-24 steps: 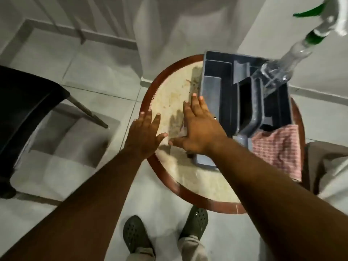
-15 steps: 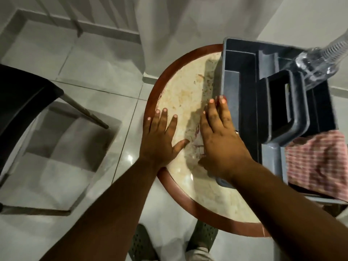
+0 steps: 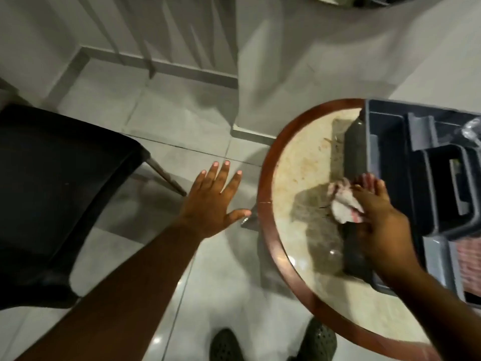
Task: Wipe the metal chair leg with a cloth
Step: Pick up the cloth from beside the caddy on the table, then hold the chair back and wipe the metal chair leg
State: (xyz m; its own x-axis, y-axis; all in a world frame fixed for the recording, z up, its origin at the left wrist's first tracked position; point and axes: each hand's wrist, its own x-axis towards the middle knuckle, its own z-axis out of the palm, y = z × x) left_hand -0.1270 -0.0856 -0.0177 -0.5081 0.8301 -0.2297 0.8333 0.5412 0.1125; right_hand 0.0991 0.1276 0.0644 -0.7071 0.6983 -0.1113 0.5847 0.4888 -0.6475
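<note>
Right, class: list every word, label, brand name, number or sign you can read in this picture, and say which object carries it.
None can be read: no print shows on the grey caddy, the round table, the black chair, the cloth in the right hand or the dark shoes.
The bottle at the right edge is cut off and blurred; any label is unreadable.

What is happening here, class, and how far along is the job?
A person stands at a round table. The right hand is picking up a crumpled cloth beside a grey caddy. The left hand is open above the floor, reaching toward the black chair. Its metal leg is not yet wiped.
</note>
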